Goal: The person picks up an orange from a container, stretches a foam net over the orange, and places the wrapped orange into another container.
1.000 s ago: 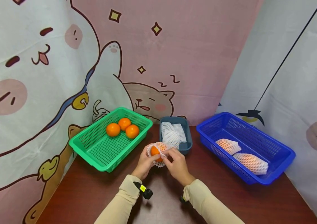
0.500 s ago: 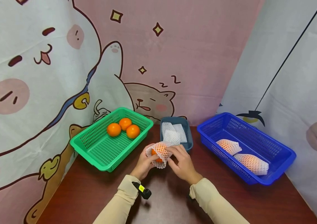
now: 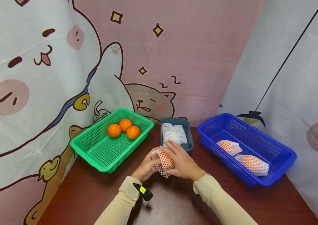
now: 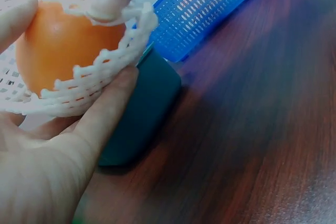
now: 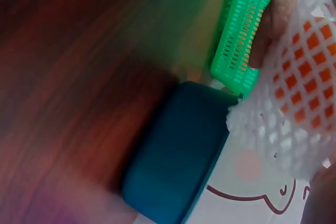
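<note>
Between both hands, an orange (image 4: 63,51) sits inside a white foam net sleeve (image 5: 262,129), raised above the table. In the left wrist view bare peel shows through the sleeve's open end; in the right wrist view mesh covers the fruit. My left hand (image 3: 144,167) holds the netted orange from the left, fingers around it. From the right, my right hand (image 3: 184,162) grips the sleeve, its thumb low and its fingers over the top. Right behind the hands, a small dark blue-grey basket (image 3: 189,137) holds several flat foam nets (image 3: 172,136).
A green basket (image 3: 91,139) with three bare oranges (image 3: 114,130) stands at the left. On the right, a blue basket (image 3: 282,153) contains two netted oranges (image 3: 252,164). Brown wooden table (image 3: 164,203) lies beneath, and a printed curtain (image 3: 203,62) rises behind.
My right hand has shifted from pinching the net's edge to spreading over the fruit's right side. The sleeve now covers more of the orange, which has moved slightly right and nearer.
</note>
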`<state>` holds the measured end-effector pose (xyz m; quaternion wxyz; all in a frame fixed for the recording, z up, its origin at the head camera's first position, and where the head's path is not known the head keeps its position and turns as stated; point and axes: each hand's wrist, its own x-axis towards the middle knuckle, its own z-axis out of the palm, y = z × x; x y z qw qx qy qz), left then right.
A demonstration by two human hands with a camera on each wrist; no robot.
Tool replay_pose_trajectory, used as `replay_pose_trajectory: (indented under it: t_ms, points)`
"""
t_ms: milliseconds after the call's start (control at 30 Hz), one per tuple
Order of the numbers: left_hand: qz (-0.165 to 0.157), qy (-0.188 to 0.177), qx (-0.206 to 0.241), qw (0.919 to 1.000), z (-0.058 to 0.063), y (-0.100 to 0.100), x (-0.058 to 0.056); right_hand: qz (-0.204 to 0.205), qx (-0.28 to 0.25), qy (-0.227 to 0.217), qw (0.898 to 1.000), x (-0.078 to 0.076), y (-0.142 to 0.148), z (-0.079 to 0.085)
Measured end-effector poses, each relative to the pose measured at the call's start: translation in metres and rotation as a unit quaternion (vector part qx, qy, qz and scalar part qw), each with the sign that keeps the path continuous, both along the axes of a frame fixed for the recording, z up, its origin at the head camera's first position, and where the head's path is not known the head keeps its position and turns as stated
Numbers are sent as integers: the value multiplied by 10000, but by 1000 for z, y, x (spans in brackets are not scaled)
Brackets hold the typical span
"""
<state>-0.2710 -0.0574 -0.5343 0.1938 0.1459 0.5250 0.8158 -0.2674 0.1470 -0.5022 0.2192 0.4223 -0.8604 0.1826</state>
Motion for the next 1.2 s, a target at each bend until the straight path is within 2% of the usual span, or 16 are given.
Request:
replay_pose_trajectory:
  t_ms: [100,333,433,567,733,967,1100,1200]
  points:
    - [-84,31,54,9999,0,-1,0,43,-83,-76,9999,1,0,-2]
    - [-26,-4,197,9998,2,-6,-2,89,-215,-296,9993,5,14,3]
    - [-32,-8,259,9997,2,-6,-2,91,-21,-214,9997,5,15,5]
    - [-228,-62,352,9991,1,-4,-1,177,152,-4,9997,4,11,4]
    - [-458,-81,367,9982,2,0,2,283,-2,91,9996,4,7,-1]
    - [-503,-189,340,9980,-1,2,4,253,-236,-22,9994,5,5,-11]
    - [-499,-262,138,9983,-2,3,5,146,-311,-39,9994,5,7,-17]
    - [-215,-112,-250,9994,0,1,3,38,-349,-119,9993,5,10,-22]
